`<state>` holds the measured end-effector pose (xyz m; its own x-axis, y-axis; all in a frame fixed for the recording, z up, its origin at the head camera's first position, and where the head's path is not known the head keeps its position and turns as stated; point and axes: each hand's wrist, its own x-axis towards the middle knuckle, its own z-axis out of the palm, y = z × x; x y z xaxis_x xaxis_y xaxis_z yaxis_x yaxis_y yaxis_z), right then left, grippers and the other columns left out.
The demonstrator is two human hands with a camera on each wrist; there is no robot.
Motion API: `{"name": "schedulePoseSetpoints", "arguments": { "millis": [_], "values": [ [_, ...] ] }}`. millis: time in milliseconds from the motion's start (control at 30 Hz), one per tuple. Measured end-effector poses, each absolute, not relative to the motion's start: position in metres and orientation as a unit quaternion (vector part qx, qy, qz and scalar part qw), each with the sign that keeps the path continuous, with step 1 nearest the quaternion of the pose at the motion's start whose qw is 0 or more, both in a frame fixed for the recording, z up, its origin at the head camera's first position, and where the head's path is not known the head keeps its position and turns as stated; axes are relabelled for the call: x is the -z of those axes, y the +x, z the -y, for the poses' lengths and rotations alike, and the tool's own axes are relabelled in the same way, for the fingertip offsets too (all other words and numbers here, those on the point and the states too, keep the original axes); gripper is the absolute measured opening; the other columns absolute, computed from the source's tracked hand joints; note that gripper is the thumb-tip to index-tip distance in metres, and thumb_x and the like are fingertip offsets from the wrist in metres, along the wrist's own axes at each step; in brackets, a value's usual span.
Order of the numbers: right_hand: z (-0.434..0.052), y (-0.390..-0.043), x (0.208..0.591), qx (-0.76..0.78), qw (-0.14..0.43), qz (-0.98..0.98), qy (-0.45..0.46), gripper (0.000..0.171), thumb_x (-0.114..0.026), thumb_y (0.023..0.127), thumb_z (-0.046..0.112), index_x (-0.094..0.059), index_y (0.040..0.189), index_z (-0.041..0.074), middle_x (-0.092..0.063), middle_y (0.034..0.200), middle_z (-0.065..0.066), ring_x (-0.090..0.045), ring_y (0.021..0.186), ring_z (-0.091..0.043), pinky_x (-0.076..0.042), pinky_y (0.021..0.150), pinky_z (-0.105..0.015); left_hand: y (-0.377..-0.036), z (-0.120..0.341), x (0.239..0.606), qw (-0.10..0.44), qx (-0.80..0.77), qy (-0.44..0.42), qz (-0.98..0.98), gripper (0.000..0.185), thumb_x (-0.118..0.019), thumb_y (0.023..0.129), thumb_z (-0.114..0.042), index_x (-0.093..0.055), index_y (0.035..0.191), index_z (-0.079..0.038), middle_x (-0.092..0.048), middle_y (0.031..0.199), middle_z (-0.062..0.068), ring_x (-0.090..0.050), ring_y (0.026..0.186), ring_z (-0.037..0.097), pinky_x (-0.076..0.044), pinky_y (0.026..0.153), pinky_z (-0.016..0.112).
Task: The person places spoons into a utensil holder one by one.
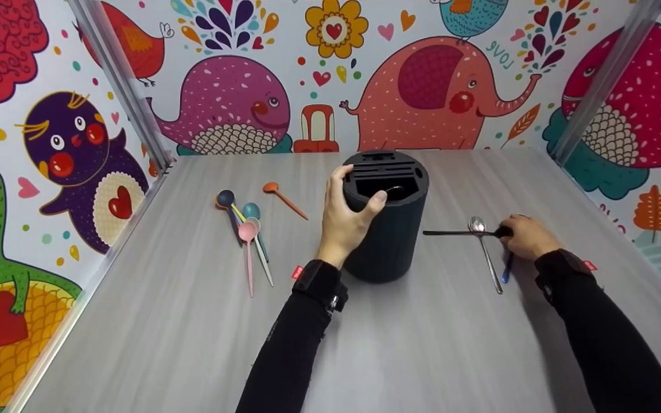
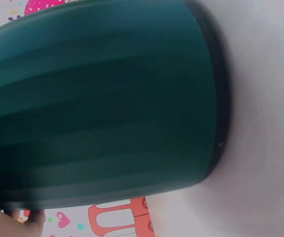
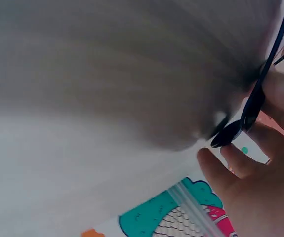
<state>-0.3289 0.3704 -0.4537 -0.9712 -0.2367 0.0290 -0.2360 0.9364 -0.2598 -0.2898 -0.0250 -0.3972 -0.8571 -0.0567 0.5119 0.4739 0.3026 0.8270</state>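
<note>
Two hands work: the left hand (image 1: 346, 221) grips the dark holder (image 1: 387, 229); at three o'clock, the right hand (image 1: 527, 235) pinches a black spoon (image 1: 462, 232).

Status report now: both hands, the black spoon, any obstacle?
Left hand grips holder rim. Right hand pinches black spoon, flat on table. Black spoon lies across silver spoon. Path to holder open.

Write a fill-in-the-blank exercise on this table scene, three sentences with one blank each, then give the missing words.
1. The left hand grips the rim of the dark ribbed ____.
2. The right hand holds a black spoon that lies across a ____ spoon on the table.
3. Apart from the cluster of coloured spoons lies a single ____ spoon.

Missing words: holder; silver; orange
</note>
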Motion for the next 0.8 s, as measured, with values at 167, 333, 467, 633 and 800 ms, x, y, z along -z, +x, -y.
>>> {"name": "schedulePoseSetpoints", "arguments": {
  "millis": [167, 333, 467, 633, 800],
  "values": [
    [-0.369, -0.33, 0.451, 0.108, -0.039, -0.986, -0.121, 0.022, -0.068, 0.083, -0.004, -0.07, 0.106, -0.003, -0.067, 0.098, -0.026, -0.058, 0.094, -0.046, -0.047, 0.079, -0.061, -0.29, 0.026, 0.396, 0.243, 0.576, -0.135, 0.769, 0.089, -0.062, 0.078, -0.067, -0.041, 0.147, -0.014, -0.04, 0.154, 0.007, -0.04, 0.139, 0.019, -0.032, 0.115, 0.045],
    [-0.372, -0.328, 0.451, 0.096, -0.036, -0.984, -0.143, 0.026, -0.069, 0.083, -0.006, -0.069, 0.109, -0.005, -0.066, 0.099, -0.025, -0.057, 0.092, -0.043, -0.046, 0.08, -0.06, -0.29, 0.024, 0.397, 0.238, 0.575, -0.134, 0.771, 0.089, -0.062, 0.078, -0.067, -0.041, 0.147, -0.015, -0.04, 0.154, 0.006, -0.04, 0.138, 0.017, -0.032, 0.115, 0.044],
    [-0.373, -0.325, 0.451, 0.06, -0.036, -0.984, -0.167, 0.028, -0.071, 0.083, -0.004, -0.068, 0.112, -0.007, -0.063, 0.098, -0.024, -0.056, 0.092, -0.041, -0.047, 0.082, -0.059, -0.291, 0.023, 0.398, 0.237, 0.575, -0.136, 0.771, 0.089, -0.062, 0.078, -0.066, -0.041, 0.148, -0.015, -0.04, 0.154, 0.005, -0.04, 0.138, 0.017, -0.033, 0.114, 0.044],
    [-0.37, -0.323, 0.446, -0.004, -0.047, -0.979, -0.2, 0.021, -0.074, 0.082, 0.006, -0.07, 0.1, -0.003, -0.058, 0.085, -0.015, -0.052, 0.077, -0.032, -0.047, 0.07, -0.05, -0.291, 0.024, 0.398, 0.237, 0.575, -0.138, 0.771, 0.089, -0.061, 0.079, -0.068, -0.041, 0.148, -0.016, -0.04, 0.154, 0.006, -0.04, 0.138, 0.018, -0.032, 0.115, 0.045],
    [-0.364, -0.322, 0.437, 0.102, -0.033, -0.979, -0.176, 0.022, -0.071, 0.085, 0.019, -0.07, 0.094, -0.001, -0.059, 0.084, -0.01, -0.051, 0.074, -0.026, -0.043, 0.066, -0.04, -0.29, 0.024, 0.398, 0.227, 0.575, -0.136, 0.774, 0.09, -0.06, 0.078, -0.069, -0.039, 0.149, -0.016, -0.039, 0.155, 0.005, -0.038, 0.14, 0.017, -0.031, 0.116, 0.045]
  ]
}}
